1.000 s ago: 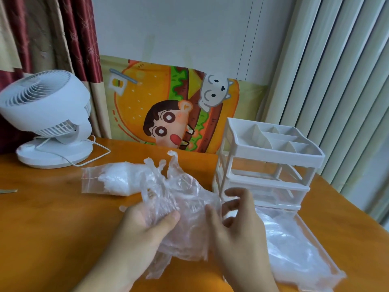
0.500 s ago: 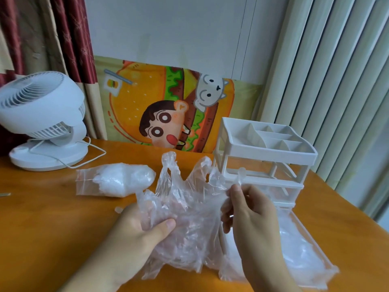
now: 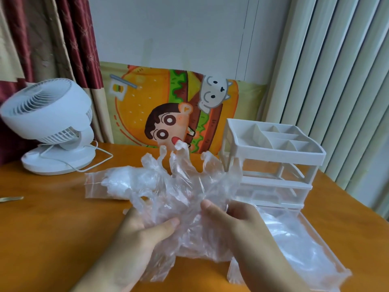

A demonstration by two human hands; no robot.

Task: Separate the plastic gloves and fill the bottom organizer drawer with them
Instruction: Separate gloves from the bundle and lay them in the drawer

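Across the orange wooden counter (image 3: 52, 239) everything you need is within reach. Along the far edge leans a cartoon burger poster (image 3: 168, 106), with dark red curtains (image 3: 69, 39) at far left and pale vertical blinds (image 3: 336, 81) at right. On the right stands the white organizer (image 3: 271, 157), its divided top tray open to view and clear drawers below. Its bottom drawer (image 3: 328, 264) is pulled right out and lies on the counter at near right, just in front of the organizer, already holding a layer of clear gloves. At far left sits a white desk fan (image 3: 52, 127), its cord trailing toward the middle. Between fan and organizer lies a clear zip bag (image 3: 111, 186) with more folded plastic inside. In front of that bag, you hold a crumpled bunch of plastic gloves (image 3: 189, 186) above the counter, glove tips pointing up toward the poster. Your left hand (image 3: 139, 234) grips the bunch from the left, thumb pressed across the plastic. Your right hand (image 3: 237, 224) pinches it from the right, thumb on the film and fingers curled behind. A thin metal object (image 3: 10, 199) lies at the left edge, too blurred to identify
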